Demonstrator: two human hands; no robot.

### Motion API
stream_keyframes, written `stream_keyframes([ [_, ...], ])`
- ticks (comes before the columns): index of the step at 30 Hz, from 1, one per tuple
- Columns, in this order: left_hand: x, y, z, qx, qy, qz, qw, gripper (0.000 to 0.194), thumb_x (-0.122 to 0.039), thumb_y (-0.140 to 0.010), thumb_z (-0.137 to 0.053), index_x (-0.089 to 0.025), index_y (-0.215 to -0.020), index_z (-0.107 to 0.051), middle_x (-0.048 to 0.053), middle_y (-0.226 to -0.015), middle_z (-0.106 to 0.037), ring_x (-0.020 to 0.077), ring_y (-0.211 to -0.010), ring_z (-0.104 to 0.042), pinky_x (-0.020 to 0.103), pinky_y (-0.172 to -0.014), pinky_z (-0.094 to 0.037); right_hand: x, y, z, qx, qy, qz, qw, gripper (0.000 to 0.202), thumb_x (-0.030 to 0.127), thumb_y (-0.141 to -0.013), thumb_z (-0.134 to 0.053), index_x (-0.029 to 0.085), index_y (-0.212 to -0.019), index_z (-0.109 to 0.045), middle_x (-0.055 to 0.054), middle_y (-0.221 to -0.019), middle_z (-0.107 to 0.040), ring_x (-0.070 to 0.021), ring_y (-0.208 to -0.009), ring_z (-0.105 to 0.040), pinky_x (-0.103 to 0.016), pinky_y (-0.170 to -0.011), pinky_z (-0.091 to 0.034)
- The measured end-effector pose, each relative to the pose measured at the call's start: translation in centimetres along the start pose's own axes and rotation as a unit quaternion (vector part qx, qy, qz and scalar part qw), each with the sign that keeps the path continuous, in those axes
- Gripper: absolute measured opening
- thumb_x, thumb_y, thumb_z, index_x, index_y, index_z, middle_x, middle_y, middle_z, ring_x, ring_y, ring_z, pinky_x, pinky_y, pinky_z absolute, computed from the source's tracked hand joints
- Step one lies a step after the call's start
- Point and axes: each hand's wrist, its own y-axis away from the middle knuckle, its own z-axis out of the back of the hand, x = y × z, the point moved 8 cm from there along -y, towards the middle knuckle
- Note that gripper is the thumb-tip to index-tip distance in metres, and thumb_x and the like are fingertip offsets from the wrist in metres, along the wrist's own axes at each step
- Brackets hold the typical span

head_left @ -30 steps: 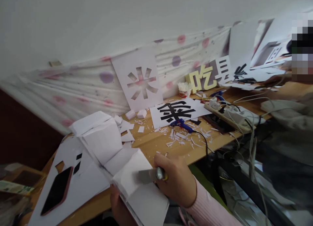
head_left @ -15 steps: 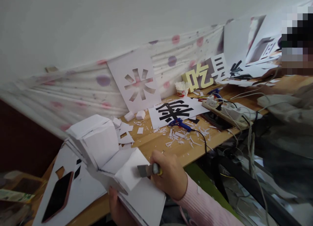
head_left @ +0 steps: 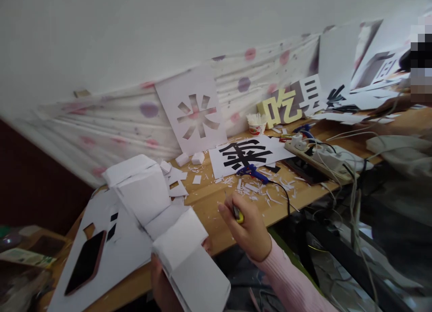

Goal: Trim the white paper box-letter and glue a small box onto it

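Observation:
My left hand (head_left: 161, 280) grips a white foam-board character (head_left: 199, 276) from below, near the table's front edge. Its fingertips show on the far side of the piece, and the rest is partly hidden. The white piece is a boxy form with several raised, angled sections. To its right, my right hand (head_left: 248, 226) is closed around a utility knife (head_left: 238, 214), whose yellow part shows between the fingers. The knife is apart from the foam board, over the table edge.
On the table (head_left: 216, 222) lie a blue glue gun (head_left: 253, 171), foam scraps (head_left: 251, 187) and a printed black character sheet (head_left: 243, 154). A power strip (head_left: 320, 161) with cables stands right. A phone (head_left: 86, 262) rests left on white board. Another person (head_left: 394, 145) sits at far right.
My right hand has lifted the knife off the white piece and moved up and right. The foam-board piece has tilted slightly in my left hand, and the view has shifted a little.

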Motion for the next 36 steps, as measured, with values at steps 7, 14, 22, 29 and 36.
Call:
stream_keyframes([
  [7,-0.2,2.3,2.9,-0.202,-0.033,-0.036,0.978,0.049,-0.056,-0.063,-0.077,-0.022,-0.097,-0.073,0.006,-0.081,-0.075,0.0321,-0.088,-0.071,0.037,-0.074,-0.058,0.0,1.3,-0.3,0.189,-0.233,-0.039,0.953,0.039,0.06,-0.09,-0.055,0.024,-0.09,-0.041,0.004,-0.075,-0.044,-0.0111,-0.061,-0.04,-0.024,-0.054,-0.037],
  [14,0.0,2.2,2.6,-0.221,-0.031,-0.041,0.974,0.058,-0.049,-0.064,-0.079,-0.019,-0.112,-0.068,0.005,-0.087,-0.075,0.0279,-0.084,-0.073,0.034,-0.075,-0.058,-0.6,1.9,-1.2,0.236,-0.417,-0.114,0.87,0.042,0.055,-0.084,-0.068,0.024,-0.087,-0.04,0.01,-0.062,-0.038,-0.0057,-0.045,-0.027,-0.021,-0.044,-0.024],
  [22,0.2,2.7,1.6,-0.216,-0.022,0.0,0.976,0.048,-0.045,-0.069,-0.077,-0.017,-0.107,-0.069,0.005,-0.079,-0.074,0.0292,-0.087,-0.072,0.033,-0.074,-0.058,-2.1,0.1,-1.3,0.176,-0.535,-0.164,0.81,0.051,0.071,-0.086,-0.054,0.025,-0.079,-0.032,0.016,-0.05,-0.027,-0.0014,-0.032,-0.011,-0.018,-0.044,-0.035],
  [29,-0.8,2.0,2.0,-0.213,-0.077,-0.052,0.973,0.042,-0.042,-0.073,-0.073,-0.02,-0.109,-0.069,0.004,-0.077,-0.073,0.0305,-0.092,-0.072,0.036,-0.077,-0.059,-1.8,1.6,-2.7,0.202,-0.527,-0.179,0.806,0.05,0.068,-0.086,-0.056,0.023,-0.076,-0.038,0.009,-0.07,-0.05,0.0002,-0.033,-0.025,-0.016,-0.035,-0.033],
  [36,-1.0,1.8,2.2,-0.191,-0.078,-0.072,0.976,0.045,-0.037,-0.073,-0.073,-0.026,-0.116,-0.066,0.002,-0.088,-0.075,0.0316,-0.097,-0.071,0.039,-0.079,-0.059,-0.3,2.2,-2.2,0.142,-0.177,-0.093,0.969,0.053,0.057,-0.1,-0.036,0.019,-0.064,-0.047,0.004,-0.054,-0.045,-0.0054,-0.038,-0.04,-0.019,-0.038,-0.027],
])
